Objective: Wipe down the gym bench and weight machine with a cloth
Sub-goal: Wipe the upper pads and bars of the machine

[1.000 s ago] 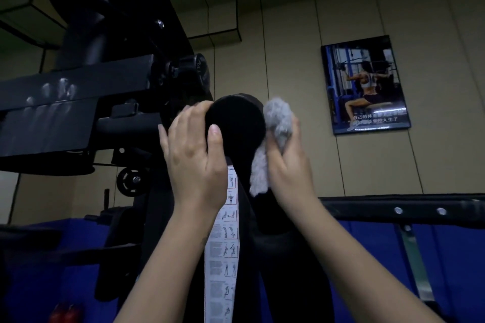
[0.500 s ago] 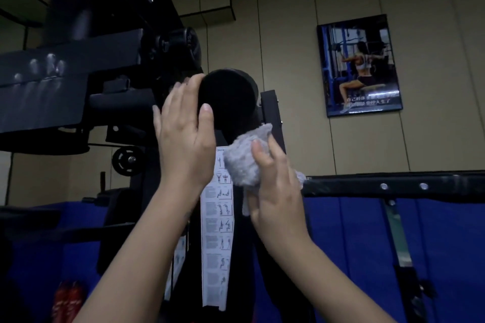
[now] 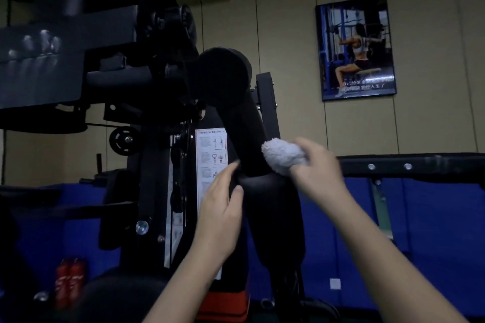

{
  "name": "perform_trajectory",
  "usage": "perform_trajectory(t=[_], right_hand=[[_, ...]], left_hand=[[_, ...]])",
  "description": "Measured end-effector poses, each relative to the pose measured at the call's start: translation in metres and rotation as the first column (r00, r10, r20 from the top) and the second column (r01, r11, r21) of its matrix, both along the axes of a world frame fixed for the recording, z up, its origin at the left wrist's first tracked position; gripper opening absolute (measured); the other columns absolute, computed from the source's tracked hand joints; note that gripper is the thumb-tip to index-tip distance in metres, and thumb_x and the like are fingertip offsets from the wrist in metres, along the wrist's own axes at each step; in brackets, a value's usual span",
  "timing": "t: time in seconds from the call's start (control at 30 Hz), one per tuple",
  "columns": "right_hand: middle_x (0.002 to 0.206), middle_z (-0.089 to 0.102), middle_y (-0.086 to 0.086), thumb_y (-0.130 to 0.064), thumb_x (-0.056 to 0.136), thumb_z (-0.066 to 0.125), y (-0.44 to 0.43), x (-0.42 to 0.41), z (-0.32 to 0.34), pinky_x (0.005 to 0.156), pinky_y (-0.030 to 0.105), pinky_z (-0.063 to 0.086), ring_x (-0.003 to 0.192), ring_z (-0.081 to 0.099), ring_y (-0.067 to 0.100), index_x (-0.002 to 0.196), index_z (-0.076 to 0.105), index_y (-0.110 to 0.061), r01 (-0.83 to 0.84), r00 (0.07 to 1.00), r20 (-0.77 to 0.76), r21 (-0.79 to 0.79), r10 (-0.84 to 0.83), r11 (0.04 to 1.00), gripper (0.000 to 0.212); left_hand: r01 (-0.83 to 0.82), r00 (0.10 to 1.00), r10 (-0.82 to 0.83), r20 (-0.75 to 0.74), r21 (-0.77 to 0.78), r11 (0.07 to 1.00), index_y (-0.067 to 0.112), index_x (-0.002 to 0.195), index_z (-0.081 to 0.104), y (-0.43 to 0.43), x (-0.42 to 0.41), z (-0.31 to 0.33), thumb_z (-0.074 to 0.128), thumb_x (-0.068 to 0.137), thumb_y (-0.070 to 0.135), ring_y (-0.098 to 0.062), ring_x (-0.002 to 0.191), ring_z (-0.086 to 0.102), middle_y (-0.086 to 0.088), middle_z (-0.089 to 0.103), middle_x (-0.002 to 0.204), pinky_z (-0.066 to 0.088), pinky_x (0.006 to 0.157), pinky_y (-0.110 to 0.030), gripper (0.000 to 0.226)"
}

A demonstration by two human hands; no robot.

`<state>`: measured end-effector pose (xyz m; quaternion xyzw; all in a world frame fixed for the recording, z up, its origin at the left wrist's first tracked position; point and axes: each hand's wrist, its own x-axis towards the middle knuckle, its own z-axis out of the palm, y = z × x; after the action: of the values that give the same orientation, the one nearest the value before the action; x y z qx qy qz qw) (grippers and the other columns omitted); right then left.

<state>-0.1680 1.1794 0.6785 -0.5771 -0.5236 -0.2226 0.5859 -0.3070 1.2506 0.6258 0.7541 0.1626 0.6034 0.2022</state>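
Note:
A black weight machine (image 3: 147,81) fills the left half of the view. Its padded arm (image 3: 244,134) runs down from a round black foam end (image 3: 223,76). My right hand (image 3: 319,173) grips a bunched pale grey cloth (image 3: 283,156) and holds it against the right side of that padded arm. My left hand (image 3: 221,207) is at the lower part of the same arm, thumb on its front and fingers reaching round its left side. A white exercise chart (image 3: 211,155) hangs on the frame behind my left hand.
A black horizontal bar (image 3: 409,165) crosses at the right above blue wall padding (image 3: 433,231). A framed gym poster (image 3: 355,47) hangs on the beige wall. Two red bottles (image 3: 69,280) stand low at the left. A pulley wheel (image 3: 123,140) sits on the frame.
Both hands have dropped from the round foam end to lower on the padded arm. The cloth has travelled down the arm's right side. The camera has tilted slightly.

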Motion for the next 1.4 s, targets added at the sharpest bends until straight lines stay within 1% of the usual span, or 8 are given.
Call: perform_trajectory(t=[0.1, 0.2, 0.33, 0.53, 0.67, 0.9, 1.13, 1.4], right_hand=[[0.063, 0.052, -0.008, -0.011, 0.056, 0.037, -0.002, -0.012, -0.022, 0.050, 0.028, 0.028, 0.068, 0.047, 0.022, 0.065, 0.047, -0.030, 0.025, 0.990, 0.140, 0.025, -0.028, 0.999, 0.023], [0.084, 0.068, -0.003, -0.005, 0.056, 0.045, -0.009, -0.019, -0.035, 0.064, 0.027, 0.038, 0.083, 0.058, 0.016, 0.085, 0.066, -0.017, -0.061, 0.960, 0.275, 0.020, 0.053, 0.998, 0.038], [0.067, 0.064, 0.008, 0.004, 0.058, 0.052, -0.017, -0.029, -0.069, 0.054, 0.030, 0.043, 0.063, 0.056, 0.009, 0.073, 0.065, -0.014, -0.481, 0.870, -0.021, -0.261, 0.493, 0.837, 0.027], [0.086, 0.064, -0.008, 0.008, 0.077, 0.050, -0.024, -0.004, -0.081, 0.070, 0.025, 0.054, 0.084, 0.061, 0.005, 0.092, 0.062, -0.027, -0.226, 0.904, -0.292, 0.293, 0.312, 0.929, 0.040], [0.102, 0.061, -0.014, -0.002, 0.071, 0.051, -0.002, -0.003, -0.035, 0.081, 0.023, 0.048, 0.096, 0.057, 0.005, 0.116, 0.057, -0.027, -0.155, 0.979, -0.100, 0.211, 0.179, 0.965, 0.052], [0.136, 0.045, -0.010, 0.009, 0.074, 0.055, 0.025, 0.014, -0.161, 0.103, 0.026, 0.040, 0.128, 0.043, 0.010, 0.122, 0.051, -0.031, -0.201, 0.979, 0.006, 0.137, 0.202, 0.970, 0.062], [0.110, 0.057, 0.008, -0.007, 0.085, 0.055, 0.033, 0.069, -0.246, 0.065, 0.027, 0.046, 0.089, 0.058, 0.019, 0.110, 0.050, -0.026, -0.016, 0.807, -0.587, 0.086, 0.063, 0.996, 0.031], [0.148, 0.029, -0.014, -0.042, 0.084, 0.043, 0.079, 0.051, -0.271, 0.113, 0.031, 0.029, 0.137, 0.029, 0.011, 0.137, 0.021, -0.047, -0.492, 0.740, -0.444, 0.154, 0.505, 0.857, 0.058]], left_hand=[[0.017, 1.000, -0.017, 0.010, -0.028, 0.999, 0.025, 0.127, 0.049, 0.001, 0.005, -0.008, 0.033, 0.079, 0.030, -0.014, 0.112, 0.054, 0.003, 0.060, 0.119, 0.040, 0.101, -0.032, 0.050], [0.101, 0.994, -0.098, 0.053, -0.044, 0.994, 0.028, 0.121, 0.051, -0.002, 0.007, -0.010, 0.033, 0.081, 0.030, 0.002, 0.109, 0.052, 0.015, 0.059, 0.112, 0.040, 0.095, -0.020, 0.043], [0.240, 0.961, -0.226, 0.158, -0.083, 0.967, 0.023, 0.119, 0.056, -0.009, 0.007, -0.025, 0.032, 0.084, 0.043, -0.006, 0.125, 0.045, 0.007, 0.056, 0.129, 0.033, 0.108, -0.035, 0.047], [0.240, 0.965, -0.226, 0.132, -0.098, 0.966, 0.033, 0.122, 0.053, -0.008, 0.002, -0.046, 0.033, 0.086, 0.040, 0.005, 0.125, 0.041, 0.015, 0.052, 0.131, 0.032, 0.106, -0.024, 0.041], [0.183, 0.980, -0.171, 0.106, -0.126, 0.975, 0.030, 0.129, 0.048, -0.004, 0.011, -0.051, 0.033, 0.086, 0.033, 0.008, 0.121, 0.041, 0.014, 0.050, 0.132, 0.032, 0.097, -0.006, 0.046], [0.113, 0.992, -0.121, -0.030, -0.203, 0.973, 0.026, 0.137, 0.039, 0.018, 0.031, -0.116, 0.048, 0.093, 0.014, -0.006, 0.127, 0.042, 0.009, 0.045, 0.137, 0.032, 0.106, -0.024, 0.047], [0.149, 0.982, -0.181, -0.062, -0.345, 0.927, 0.031, 0.143, 0.023, 0.025, 0.056, -0.169, 0.051, 0.092, 0.015, -0.004, 0.123, 0.041, 0.009, 0.042, 0.136, 0.034, 0.097, -0.019, 0.060], [0.247, 0.940, -0.170, 0.296, -0.248, 0.937, 0.028, 0.142, 0.013, 0.024, 0.111, -0.160, 0.054, 0.079, 0.040, 0.019, 0.122, 0.035, 0.030, 0.029, 0.135, 0.032, 0.093, -0.001, 0.077]])
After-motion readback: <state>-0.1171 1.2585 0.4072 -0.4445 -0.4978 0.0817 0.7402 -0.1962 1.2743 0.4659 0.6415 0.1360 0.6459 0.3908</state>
